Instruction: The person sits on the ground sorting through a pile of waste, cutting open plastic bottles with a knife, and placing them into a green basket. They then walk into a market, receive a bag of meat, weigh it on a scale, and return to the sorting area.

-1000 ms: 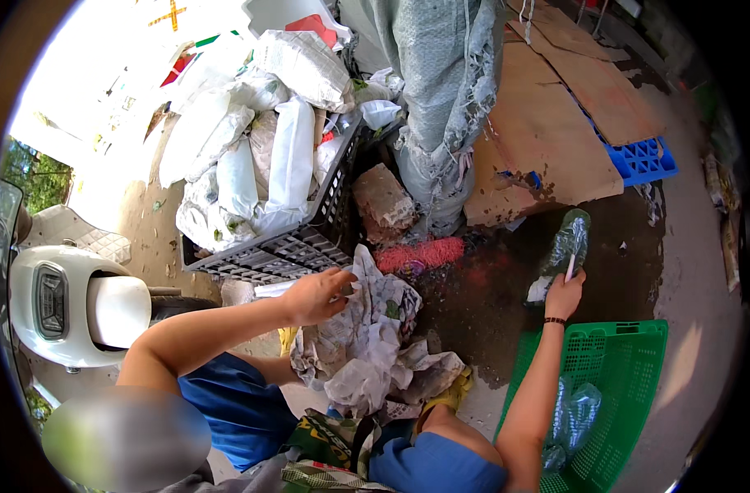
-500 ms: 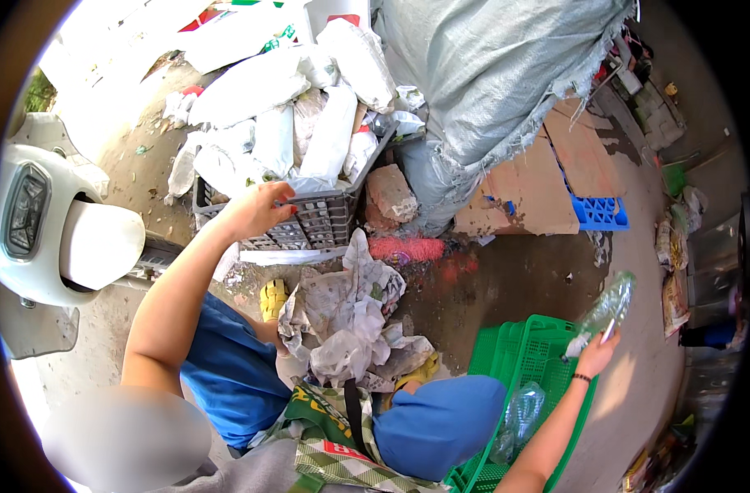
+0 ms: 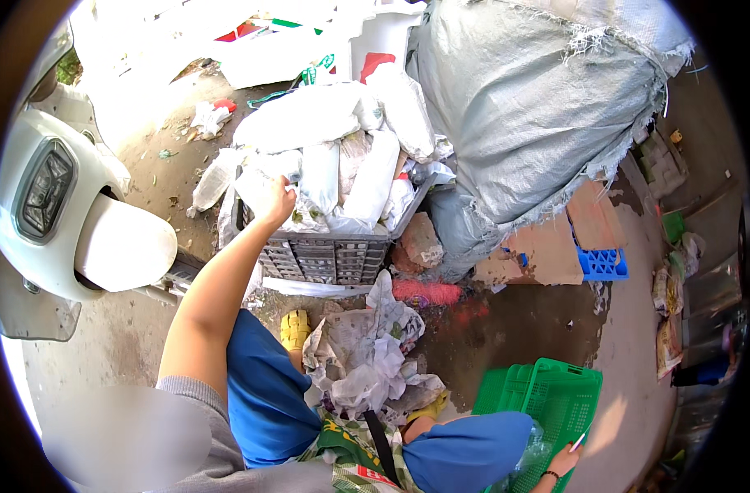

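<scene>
A grey plastic crate [image 3: 330, 261] stands ahead of me, heaped with white plastic packages [image 3: 371, 185]. My left hand [image 3: 270, 200] reaches over the crate's near left corner, its fingers curled on a white plastic package; glare blurs where they meet. Low on the right, my right hand [image 3: 564, 460] grips a slim, pale stick-like tool [image 3: 579, 442], whose kind I cannot make out. That hand is at the edge of a green perforated basket [image 3: 568, 374]. Clear plastic bottles [image 3: 535, 450] lie in the basket, partly hidden by my knee.
Crumpled, dirty plastic sheeting [image 3: 366, 353] lies between my feet. A big grey woven sack [image 3: 531, 107] leans beside the crate, with a broken brick [image 3: 422, 240] at its foot. A white scooter [image 3: 58, 193] stands left. Flattened cardboard [image 3: 547, 251] covers a blue crate [image 3: 602, 264] at right.
My left hand has moved forward from the crate's front onto the packages. My right hand has dropped toward me and let go of a clear bottle, keeping the slim tool. The view has shifted.
</scene>
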